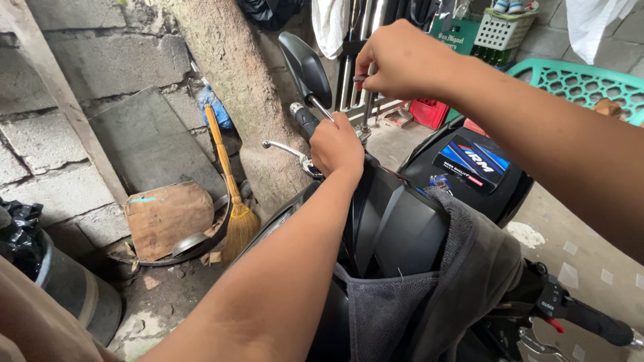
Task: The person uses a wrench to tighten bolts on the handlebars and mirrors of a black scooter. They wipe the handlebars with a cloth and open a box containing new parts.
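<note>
At the far left, a black plastic bag (17, 228) sat on a dark round drum (74, 291) against the grey concrete-block wall (87, 60). Next along, a torn brown cardboard sheet (168, 218) leaned at the wall's foot, beneath a flat grey slab (151, 144), and a straw broom with an orange handle (231, 194) stood tilted against a rough concrete post (235, 80).

The left hand (337, 149) was closed round the black rubber handlebar grip (305, 121) of a black motorcycle (396, 228), its fingers wrapped over the bar just beside the silver brake lever (285, 149). Above the grip rose the black rear-view mirror (306, 67) on its thin metal stem (322, 107).

The right hand (402, 60) hovered higher, just right of the mirror, with fingers curled and thumb and forefinger pinched on a small metal piece (360, 78); what that piece was could not be made out. The tool or part lay near the upper end of the mirror stem, apart from the left hand below.

A dark grey cloth towel (443, 288) draped over the motorcycle's front panel. Further right, a small black and blue cardboard box (471, 163) rested on the black bodywork. Behind it stood a red plastic crate (429, 112), a green plastic crate (459, 33) and a turquoise perforated plastic chair back (583, 84). At the lower right, the other black handlebar grip (600, 323) jutted out.
</note>
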